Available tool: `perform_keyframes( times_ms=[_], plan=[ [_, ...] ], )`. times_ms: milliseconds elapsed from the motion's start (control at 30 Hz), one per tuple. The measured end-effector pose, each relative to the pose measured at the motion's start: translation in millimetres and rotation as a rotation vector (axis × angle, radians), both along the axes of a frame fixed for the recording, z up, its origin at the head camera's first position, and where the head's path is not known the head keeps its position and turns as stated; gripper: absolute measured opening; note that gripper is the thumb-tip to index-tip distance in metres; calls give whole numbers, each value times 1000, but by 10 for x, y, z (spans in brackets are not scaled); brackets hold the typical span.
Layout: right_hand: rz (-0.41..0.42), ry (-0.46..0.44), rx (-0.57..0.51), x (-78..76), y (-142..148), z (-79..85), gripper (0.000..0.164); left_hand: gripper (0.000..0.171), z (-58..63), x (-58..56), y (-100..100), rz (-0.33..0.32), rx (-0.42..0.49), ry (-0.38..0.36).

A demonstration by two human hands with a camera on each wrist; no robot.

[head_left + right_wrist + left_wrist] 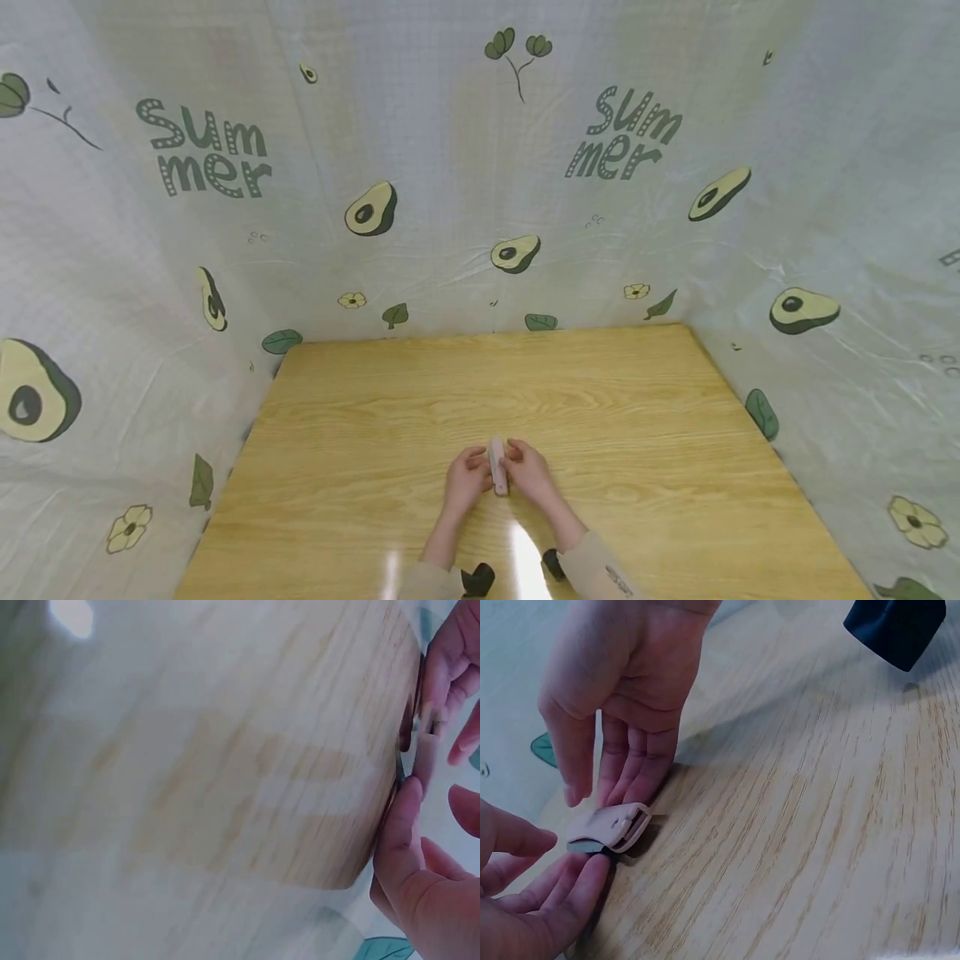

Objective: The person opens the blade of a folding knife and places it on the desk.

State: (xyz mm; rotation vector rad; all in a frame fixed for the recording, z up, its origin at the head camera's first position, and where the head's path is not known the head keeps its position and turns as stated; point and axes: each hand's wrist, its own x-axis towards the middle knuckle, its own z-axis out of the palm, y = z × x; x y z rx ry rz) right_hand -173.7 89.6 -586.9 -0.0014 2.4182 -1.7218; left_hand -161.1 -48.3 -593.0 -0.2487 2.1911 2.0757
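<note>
A slim, bar-shaped pale pink object (498,468) with a grey strip along one side lies on the wooden table between two hands. One end has a slot, visible in the left wrist view on the pink object (613,826); its exact kind I cannot tell. My left hand (468,479) is at its left side, fingertips touching the grey strip, thumb held apart. On the other side, my right hand (528,471) rests its fingertips against the object, and its thumb is lifted off. The right wrist view shows the right hand (431,889) nearer the camera, fingers fairly straight.
A wood-grain table (495,383) extends around the hands. Behind it and at both sides hangs a pale curtain (442,150) printed with avocados, leaves and lettering. Dark wrist cameras (477,579) sit at the inner side of each wrist.
</note>
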Motion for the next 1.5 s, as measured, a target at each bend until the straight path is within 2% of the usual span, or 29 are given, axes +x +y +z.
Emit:
perform_keyframes(
  times_ms=[133, 233, 333, 567, 700, 800, 1000, 1300, 1500],
  plan=[
    [-38, -41, -79, 2, 8, -26, 45, 36, -37, -15, -10, 29, 74, -13],
    [-54, -69, -164, 2, 16, -23, 46, 34, -53, -19, -18, 27, 86, -8],
    [-38, -85, -237, 6, 26, 11, 45, 33, -50, -20, -24, 19, 109, -23],
    [25, -56, -258, -18, 64, 65, 46, 36, -18, -41, -28, 16, 201, -25],
    [51, -72, -358, -29, 85, 77, 53, 40, 0, -61, -44, 8, 234, -1],
    [52, -77, -408, -13, 91, 91, 51, 39, 3, -73, -57, -7, 244, 0],
    [36, -44, -372, 36, 94, 134, 43, 31, 2, -82, -72, -41, 247, 0],
    [25, -34, -341, 44, 119, 104, 42, 26, 21, -103, -81, -43, 241, -49],
    [17, -44, -367, 42, 135, 92, 43, 27, 40, -100, -79, -30, 250, -53]
  ],
)
